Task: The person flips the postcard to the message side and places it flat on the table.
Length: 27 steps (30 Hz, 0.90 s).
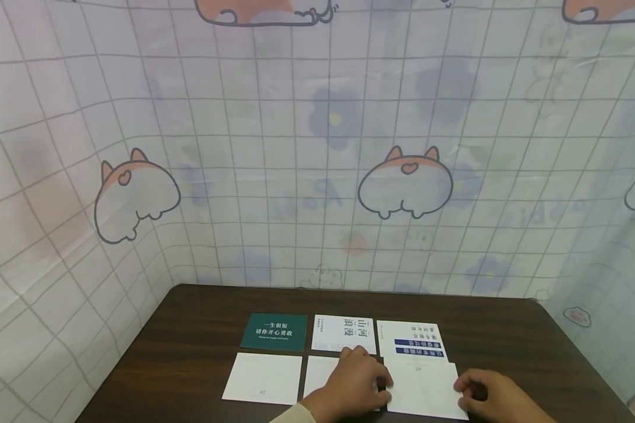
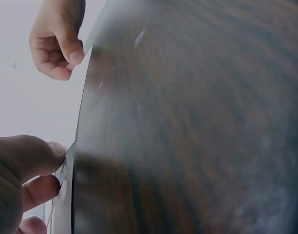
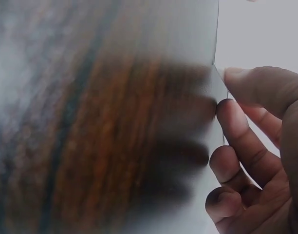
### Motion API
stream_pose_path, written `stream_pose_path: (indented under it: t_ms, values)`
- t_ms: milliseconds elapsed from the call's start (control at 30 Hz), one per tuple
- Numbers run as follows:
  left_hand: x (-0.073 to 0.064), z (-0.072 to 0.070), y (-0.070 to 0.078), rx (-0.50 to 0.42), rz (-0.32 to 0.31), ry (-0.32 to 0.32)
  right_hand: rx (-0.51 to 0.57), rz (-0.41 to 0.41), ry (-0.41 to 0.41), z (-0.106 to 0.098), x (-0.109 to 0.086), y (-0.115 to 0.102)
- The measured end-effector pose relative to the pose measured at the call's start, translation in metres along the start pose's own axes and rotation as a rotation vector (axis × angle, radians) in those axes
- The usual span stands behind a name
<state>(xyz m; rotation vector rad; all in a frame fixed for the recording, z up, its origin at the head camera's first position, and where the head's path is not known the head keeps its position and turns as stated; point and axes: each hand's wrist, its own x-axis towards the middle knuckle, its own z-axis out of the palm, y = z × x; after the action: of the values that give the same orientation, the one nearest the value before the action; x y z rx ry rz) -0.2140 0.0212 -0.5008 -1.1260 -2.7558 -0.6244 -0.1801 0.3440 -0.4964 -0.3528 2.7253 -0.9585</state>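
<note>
At the front right of the rows lies a white card (image 1: 422, 385) with a tiny mark near its far edge. My left hand (image 1: 356, 383) holds its left edge with curled thumb and fingers. The right edge of that card is between the thumb and fingers of my right hand (image 1: 494, 395). In the right wrist view, the thumb (image 3: 258, 85) lies over a corner of the card and the fingertips meet its edge from the other side. Left of it, another white card (image 1: 317, 373) is partly hidden by my left hand.
Behind the held card lies a white card with blue bands (image 1: 410, 338), its near edge overlapped. Beside it are a white card with large characters (image 1: 344, 333) and a green card (image 1: 275, 332). A plain white card (image 1: 263, 379) lies front left. The dark wooden table (image 1: 153, 364) meets a patterned curtain (image 1: 296, 235).
</note>
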Motion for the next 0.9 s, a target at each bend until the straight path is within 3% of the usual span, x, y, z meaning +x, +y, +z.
stream_pose_path:
  t_ms: [267,567,900]
  values:
    - [-0.0002,-0.0030,0.0022,-0.001,-0.013,-0.005,-0.007,-0.025,-0.029,-0.0016,0.0018,-0.0009]
    - [0.0005,-0.0023,0.0020,-0.019,-0.019,-0.022,-0.022,-0.116,-0.055,-0.0021,0.0012,0.0061]
    - [-0.0001,-0.0017,0.0013,-0.023,-0.019,-0.031,-0.043,-0.045,-0.046,-0.0005,0.0005,0.0025]
